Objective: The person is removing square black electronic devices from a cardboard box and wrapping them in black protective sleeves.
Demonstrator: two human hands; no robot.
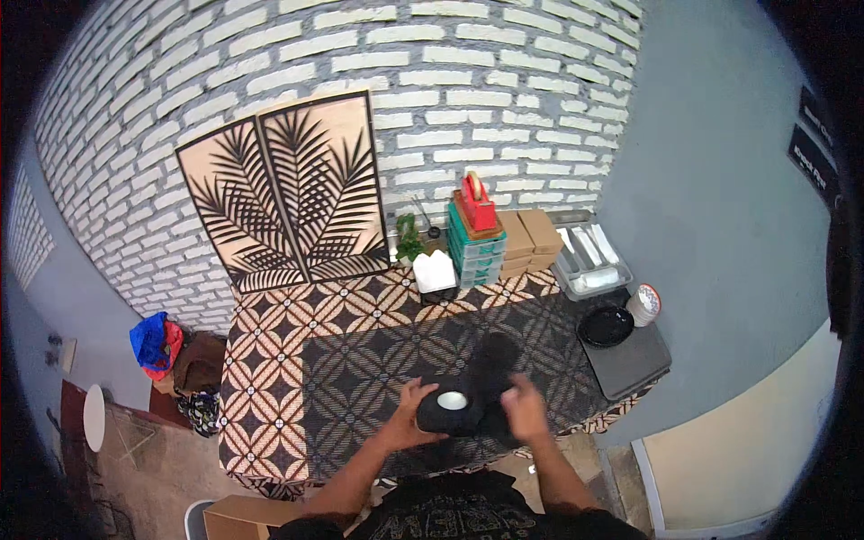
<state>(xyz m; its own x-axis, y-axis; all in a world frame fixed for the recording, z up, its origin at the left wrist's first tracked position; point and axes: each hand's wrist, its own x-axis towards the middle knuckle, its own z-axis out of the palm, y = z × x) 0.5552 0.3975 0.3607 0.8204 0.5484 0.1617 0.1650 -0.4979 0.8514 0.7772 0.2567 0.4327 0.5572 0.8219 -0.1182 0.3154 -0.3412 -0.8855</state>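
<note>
Before me, near the front edge of the patterned tablecloth [266, 378] with its dark sheer overlay, is a black object [439, 420], perhaps a container, with a small white oval thing [452, 401] on or in it. My left hand [410, 415] grips the left side of the black object. My right hand [525, 408] is raised to the right, blurred, its fingers bent beside a dark shape [496, 358] that is too blurred to name. Whether the right fingers hold any of it cannot be made out.
Along the back stand a white paper box [435, 272], green drawers [479, 253] under a red tape dispenser [478, 206], brown cardboard boxes [520, 239] and a clear plastic tray [594, 287]. At right are a black oval dish [606, 327], stacked patterned bowls [643, 307] and a dark flat case [631, 368].
</note>
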